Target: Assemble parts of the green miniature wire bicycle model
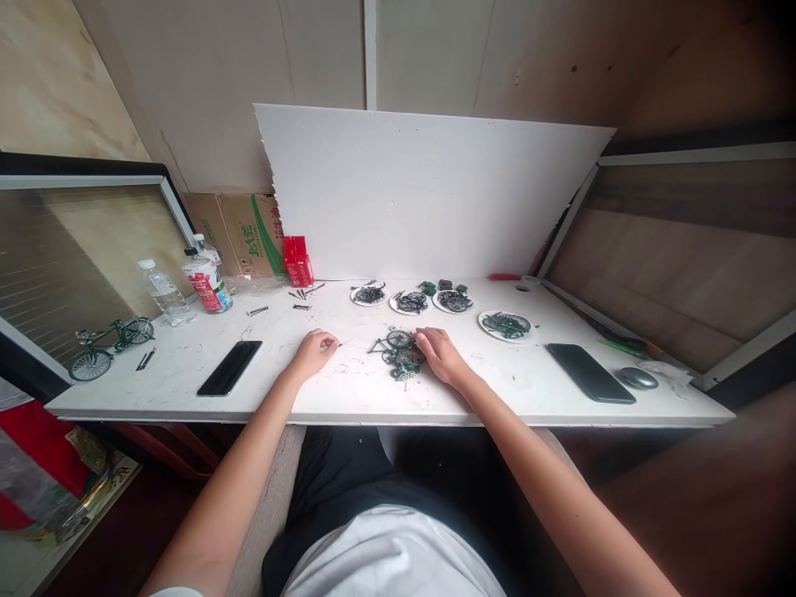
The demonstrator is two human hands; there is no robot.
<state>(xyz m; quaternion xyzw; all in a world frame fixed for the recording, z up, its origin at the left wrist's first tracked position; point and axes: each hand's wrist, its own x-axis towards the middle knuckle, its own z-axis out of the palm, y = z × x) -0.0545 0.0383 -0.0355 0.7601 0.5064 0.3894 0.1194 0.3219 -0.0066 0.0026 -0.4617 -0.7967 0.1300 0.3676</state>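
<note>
A small dark green model bicycle [391, 352] lies on its side on the white table in front of me. My right hand [439, 355] is at its right side, thumb and fingers closed on the wheel area. To the left of the bicycle, my left hand [316, 351] rests near the tabletop with its fingertips pinched. A thin, small rod-like piece [346, 342] sticks out from them; its exact kind is too small to make out. The two hands are apart, and the piece does not touch the bicycle.
White plates [491, 333] with dark bicycle parts stand behind the hands. A finished model bicycle [112, 344], bottles [208, 286] and a phone [230, 368] are on the left. At the right lie a black phone-like slab [589, 373] and a mouse [638, 378]. A white board [429, 199] stands behind.
</note>
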